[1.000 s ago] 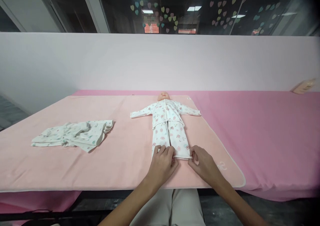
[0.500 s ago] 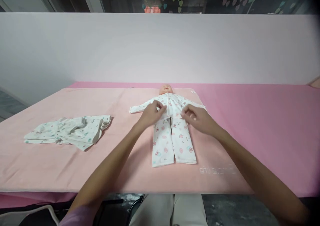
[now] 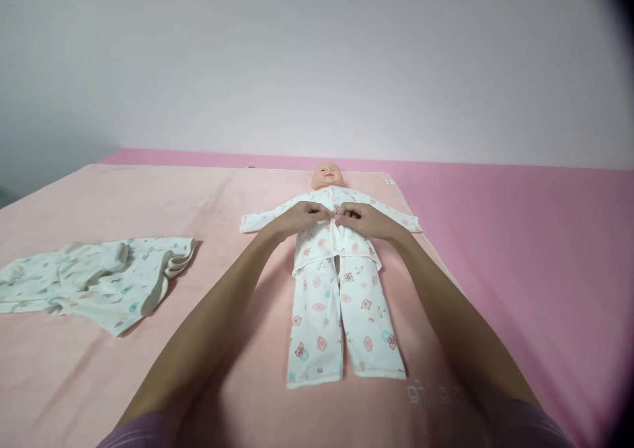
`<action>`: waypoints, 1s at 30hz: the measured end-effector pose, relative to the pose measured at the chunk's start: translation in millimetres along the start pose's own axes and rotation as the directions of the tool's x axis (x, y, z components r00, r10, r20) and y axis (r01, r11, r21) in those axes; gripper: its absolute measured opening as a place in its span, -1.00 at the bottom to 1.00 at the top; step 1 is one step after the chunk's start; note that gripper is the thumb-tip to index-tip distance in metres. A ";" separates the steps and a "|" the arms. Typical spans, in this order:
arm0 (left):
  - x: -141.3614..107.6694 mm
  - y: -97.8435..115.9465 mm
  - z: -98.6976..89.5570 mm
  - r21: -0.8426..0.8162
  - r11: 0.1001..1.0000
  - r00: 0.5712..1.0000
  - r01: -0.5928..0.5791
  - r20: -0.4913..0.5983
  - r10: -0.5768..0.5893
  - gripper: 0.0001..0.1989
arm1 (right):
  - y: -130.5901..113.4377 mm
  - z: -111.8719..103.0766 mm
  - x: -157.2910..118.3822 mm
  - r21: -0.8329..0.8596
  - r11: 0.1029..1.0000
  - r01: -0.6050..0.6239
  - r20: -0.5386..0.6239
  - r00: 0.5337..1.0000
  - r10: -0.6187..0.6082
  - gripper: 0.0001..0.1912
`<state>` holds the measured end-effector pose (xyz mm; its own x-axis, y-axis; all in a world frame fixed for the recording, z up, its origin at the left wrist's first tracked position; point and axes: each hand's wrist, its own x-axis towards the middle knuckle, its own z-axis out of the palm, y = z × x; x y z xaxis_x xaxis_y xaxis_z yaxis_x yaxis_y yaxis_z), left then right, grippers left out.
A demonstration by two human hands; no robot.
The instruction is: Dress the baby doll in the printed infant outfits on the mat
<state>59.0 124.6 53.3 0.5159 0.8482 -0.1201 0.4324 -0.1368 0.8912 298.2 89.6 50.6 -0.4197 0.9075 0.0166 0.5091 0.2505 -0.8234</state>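
A baby doll (image 3: 327,174) lies face up, its head away from me. It wears a white printed long-sleeved top (image 3: 321,242) and matching trousers (image 3: 317,329) with pink and blue figures. My left hand (image 3: 303,217) is closed, thumb and fingers pinching the top's front edge at the chest. My right hand (image 3: 362,218) pinches the other side of the same front seam, its fingertips almost meeting the left ones. Whatever fastening lies between the fingertips is too small to make out.
A crumpled white garment with green prints (image 3: 99,279) lies to the left. Beneath everything is a peach-pink mat (image 3: 222,190) over a brighter pink surface (image 3: 520,250). A pale wall (image 3: 317,65) rises behind the far edge.
My hands have come together from either side of the top and now pinch its front at the chest. The view has moved closer and tilted down.
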 end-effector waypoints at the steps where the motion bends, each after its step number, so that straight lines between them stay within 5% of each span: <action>1: 0.2 0.3 -0.8 0.007 1.000 1.000 -0.005 0.006 0.005 -0.66 | 0.1 -0.5 -0.1 0.016 1.000 -0.001 0.002 1.000 0.001 -0.74; 7: -1.9 1.7 2.1 -0.085 0.996 0.999 -0.030 0.029 0.032 -0.69 | 1.6 0.3 0.7 0.051 0.999 -0.012 -0.016 1.000 0.013 -0.79; 15: -4.9 7.1 5.3 -0.040 0.999 0.999 -0.029 -0.024 0.028 -0.68 | -13.4 9.9 -4.3 -0.225 0.974 -0.030 -0.147 0.989 -0.003 -0.79; 23: -7.0 9.7 6.0 -0.008 1.000 0.998 -0.023 -0.051 0.023 -0.67 | -16.5 2.3 -11.6 -0.212 0.977 -0.037 -0.101 0.995 0.016 -0.74; 30: -5.8 15.3 13.8 0.180 0.979 0.976 -0.093 -0.176 0.125 -0.71 | -16.5 7.3 -10.3 -0.293 0.956 0.015 -0.149 0.987 -0.061 -0.71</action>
<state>72.9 110.5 61.6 0.4274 0.9013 0.0708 0.5089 -0.3046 0.8052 288.6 73.7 59.9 -0.3331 0.9306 0.1516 0.7006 0.3519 -0.6207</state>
